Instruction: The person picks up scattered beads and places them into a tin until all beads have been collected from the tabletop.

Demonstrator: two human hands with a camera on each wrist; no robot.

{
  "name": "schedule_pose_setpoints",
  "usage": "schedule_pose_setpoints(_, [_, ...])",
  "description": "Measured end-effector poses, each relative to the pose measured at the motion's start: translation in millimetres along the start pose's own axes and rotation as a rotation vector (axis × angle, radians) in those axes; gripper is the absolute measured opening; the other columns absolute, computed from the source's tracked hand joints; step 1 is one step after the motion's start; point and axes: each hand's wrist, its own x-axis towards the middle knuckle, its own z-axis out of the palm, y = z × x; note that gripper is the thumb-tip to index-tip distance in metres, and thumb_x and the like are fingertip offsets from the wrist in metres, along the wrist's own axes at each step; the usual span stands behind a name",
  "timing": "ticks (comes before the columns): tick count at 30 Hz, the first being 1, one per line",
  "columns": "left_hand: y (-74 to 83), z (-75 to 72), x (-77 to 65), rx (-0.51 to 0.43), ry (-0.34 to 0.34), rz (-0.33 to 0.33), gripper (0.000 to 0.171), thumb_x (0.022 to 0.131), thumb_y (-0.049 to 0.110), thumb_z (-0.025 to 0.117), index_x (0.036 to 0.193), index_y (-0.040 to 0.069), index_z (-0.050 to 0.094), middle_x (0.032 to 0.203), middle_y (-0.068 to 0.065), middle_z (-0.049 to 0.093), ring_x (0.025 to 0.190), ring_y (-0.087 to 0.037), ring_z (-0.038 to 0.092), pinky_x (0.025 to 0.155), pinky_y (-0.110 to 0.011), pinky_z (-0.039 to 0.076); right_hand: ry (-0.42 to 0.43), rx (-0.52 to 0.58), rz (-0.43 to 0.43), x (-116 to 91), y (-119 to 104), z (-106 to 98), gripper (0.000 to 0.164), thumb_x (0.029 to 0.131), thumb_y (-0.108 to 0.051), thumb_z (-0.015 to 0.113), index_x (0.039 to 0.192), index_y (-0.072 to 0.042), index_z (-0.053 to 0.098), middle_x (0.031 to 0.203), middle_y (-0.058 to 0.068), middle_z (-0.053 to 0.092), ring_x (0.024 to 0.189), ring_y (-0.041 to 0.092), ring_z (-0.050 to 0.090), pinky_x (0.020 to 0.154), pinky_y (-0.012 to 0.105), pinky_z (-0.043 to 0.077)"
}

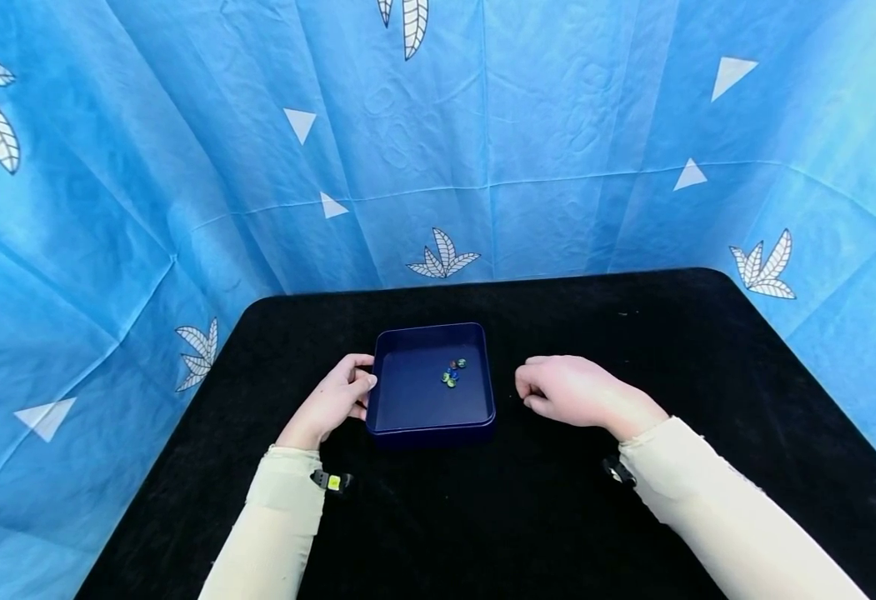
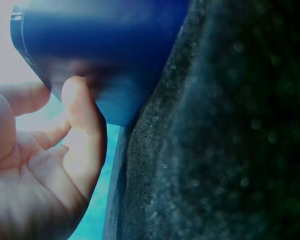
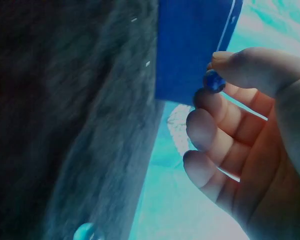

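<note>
My left hand (image 1: 334,400) is at the left side of a dark blue square tray (image 1: 407,404), its fingertips against the outer wall. In the left wrist view, the fingertips (image 2: 75,86) touch the tray's smooth side. Several small marbles (image 1: 450,379), green, blue and brownish, lie together inside the tray, right of its middle. To the right of the tray, my right hand (image 1: 573,389) is raised with bent fingers. In the right wrist view, it pinches a small blue marble (image 3: 214,81) between thumb and fingertips.
Black cloth covers the table (image 1: 438,517). Another marble (image 3: 87,232), pale blue, shows at the lower edge of the right wrist view. A blue curtain (image 1: 543,125) with leaf and triangle prints hangs behind and beside the table.
</note>
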Motion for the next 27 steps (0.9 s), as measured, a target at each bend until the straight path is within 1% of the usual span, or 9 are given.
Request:
schedule_pose_setpoints(7, [-1.7, -0.3, 1.1, 0.004, 0.001, -0.004, 0.046, 0.105, 0.013, 0.051, 0.148, 0.003, 0.038, 0.116, -0.022, 0.054, 0.081, -0.026, 0.06, 0.063, -0.035, 0.056, 0.029, -0.009, -0.004, 19, -13, -4, 0.027, 0.09, -0.01, 0.069, 0.077, -0.028, 0.053, 0.079, -0.011, 0.051, 0.066, 0.006, 0.045, 0.061, 0.027, 0.042])
schedule_pose_setpoints(14, [-0.2, -1.6, 0.4, 0.013, -0.007, -0.014, 0.046, 0.106, 0.012, 0.049, 0.15, 0.002, 0.036, 0.119, -0.026, 0.052, 0.081, -0.026, 0.059, 0.062, -0.034, 0.055, 0.038, -0.006, 0.012, 35, -24, -6, 0.026, 0.093, -0.012, 0.067, 0.078, -0.029, 0.054, 0.08, -0.01, 0.051, 0.067, 0.007, 0.046, 0.061, 0.028, 0.042])
schedule_pose_setpoints(16, [4.0, -0.9, -2.0, 0.018, -0.009, -0.018, 0.046, 0.106, 0.01, 0.048, 0.149, 0.0, 0.036, 0.119, -0.027, 0.052, 0.08, -0.026, 0.059, 0.062, -0.033, 0.055, 0.043, 0.003, 0.007, 39, -27, -5, 0.026, 0.093, -0.013, 0.067, 0.079, -0.029, 0.054, 0.081, -0.011, 0.051, 0.067, 0.007, 0.047, 0.061, 0.028, 0.043])
schedule_pose_setpoints(22, [25.6, 3.3, -15.2, 0.024, -0.017, -0.017, 0.045, 0.105, 0.007, 0.048, 0.147, -0.004, 0.036, 0.119, -0.03, 0.051, 0.079, -0.025, 0.059, 0.062, -0.032, 0.055, 0.065, 0.018, -0.046, 52, -37, -5, 0.024, 0.093, -0.011, 0.066, 0.08, -0.028, 0.054, 0.082, -0.011, 0.05, 0.068, 0.007, 0.046, 0.062, 0.027, 0.043])
schedule_pose_setpoints(24, [29.3, 4.2, -18.1, 0.022, -0.018, -0.015, 0.045, 0.105, 0.007, 0.048, 0.147, -0.004, 0.036, 0.119, -0.03, 0.051, 0.079, -0.025, 0.058, 0.062, -0.031, 0.055, 0.067, 0.013, -0.063, 56, -40, -5, 0.024, 0.093, -0.01, 0.065, 0.08, -0.027, 0.054, 0.082, -0.011, 0.05, 0.068, 0.007, 0.046, 0.061, 0.027, 0.042])
schedule_pose_setpoints(27, [30.3, 4.7, -19.6, 0.016, -0.02, -0.01, 0.045, 0.105, 0.008, 0.048, 0.147, -0.004, 0.036, 0.119, -0.03, 0.051, 0.08, -0.026, 0.059, 0.062, -0.032, 0.055, 0.06, 0.01, -0.072, 63, -44, -5, 0.024, 0.093, -0.009, 0.063, 0.08, -0.027, 0.054, 0.081, -0.011, 0.05, 0.067, 0.008, 0.046, 0.06, 0.027, 0.042])
